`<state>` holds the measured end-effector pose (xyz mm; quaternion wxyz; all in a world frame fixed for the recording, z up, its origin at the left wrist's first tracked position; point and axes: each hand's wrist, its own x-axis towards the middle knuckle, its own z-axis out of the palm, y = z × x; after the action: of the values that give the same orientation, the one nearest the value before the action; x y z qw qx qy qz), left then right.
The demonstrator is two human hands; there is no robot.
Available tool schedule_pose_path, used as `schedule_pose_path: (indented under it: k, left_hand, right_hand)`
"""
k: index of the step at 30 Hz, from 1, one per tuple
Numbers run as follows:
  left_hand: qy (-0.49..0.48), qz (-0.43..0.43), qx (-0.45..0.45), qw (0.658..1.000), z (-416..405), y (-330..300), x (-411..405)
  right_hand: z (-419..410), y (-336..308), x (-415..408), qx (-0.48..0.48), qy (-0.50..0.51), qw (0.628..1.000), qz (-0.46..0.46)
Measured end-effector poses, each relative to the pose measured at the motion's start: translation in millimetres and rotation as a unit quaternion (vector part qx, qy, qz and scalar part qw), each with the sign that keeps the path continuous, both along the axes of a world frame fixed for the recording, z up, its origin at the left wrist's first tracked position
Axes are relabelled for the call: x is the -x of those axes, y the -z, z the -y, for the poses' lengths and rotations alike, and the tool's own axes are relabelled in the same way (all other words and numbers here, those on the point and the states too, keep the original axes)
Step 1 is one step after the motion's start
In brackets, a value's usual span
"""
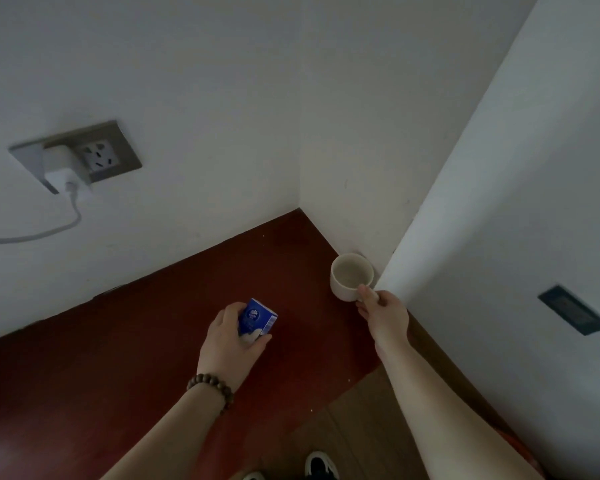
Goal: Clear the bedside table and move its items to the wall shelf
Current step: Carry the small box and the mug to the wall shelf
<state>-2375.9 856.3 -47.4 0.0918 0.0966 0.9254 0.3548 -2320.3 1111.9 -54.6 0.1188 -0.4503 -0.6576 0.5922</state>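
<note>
Nearest, the left hand (227, 337), beaded bracelet (211, 388) at the wrist, curls round a small blue carton (258, 319) over the dark red table top (136, 341). Farther right, the right hand (383, 311) pinches the handle side of a white cup (350, 277) standing near the wall corner.

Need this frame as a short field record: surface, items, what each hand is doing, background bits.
surface: dark red tabletop set into a wall corner
item 1: blue and white carton, gripped by the left hand
item 2: cream mug, upright near the right wall, looks empty
right hand: fingers at the mug's near side, apparently pinching the handle; handle itself hidden
left wrist: wooden bead bracelet
wall: socket plate with white charger plugged in, cable running left
</note>
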Motion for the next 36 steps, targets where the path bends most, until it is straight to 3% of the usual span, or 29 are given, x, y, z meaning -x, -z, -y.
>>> schedule_pose_path:
  k: [5,7,10,12,15,20,25,31,36]
  left_hand:
    - [-0.004,0.003,-0.004,1.0,0,0,-1]
    - [-0.005,0.0,-0.004,1.0,1,0,-1]
    - [-0.01,-0.004,-0.003,1.0,1,0,0]
    - [-0.005,-0.012,0.011,1.0,1,0,1]
    - [0.021,-0.027,0.037,0.999,2,2,8]
    - [0.077,-0.055,0.121,0.988,3,7,43]
    - [0.078,-0.063,0.198,0.975,-1,19,77]
    - [0.094,-0.007,0.204,0.975,1,34,85]
    - [0.011,-0.074,0.214,0.974,5,40,65]
  right_hand:
    - [2,-3,-4,-0.018,-0.014,0.999,0.029]
    - [9,-5,-16,-0.113,-0.013,0.993,0.043]
    - [31,-2,-37,-0.387,-0.088,0.918,0.022]
    - [51,5,-40,-0.45,-0.21,0.868,0.005]
    - [73,20,-27,-0.405,-0.351,0.843,0.038]
    - [86,41,17,-0.406,-0.45,0.783,0.138]
    - [98,59,23,-0.471,-0.438,0.742,0.189]
    - [102,64,21,-0.501,-0.407,0.742,0.178]
    - [104,66,21,-0.508,-0.401,0.741,0.178]
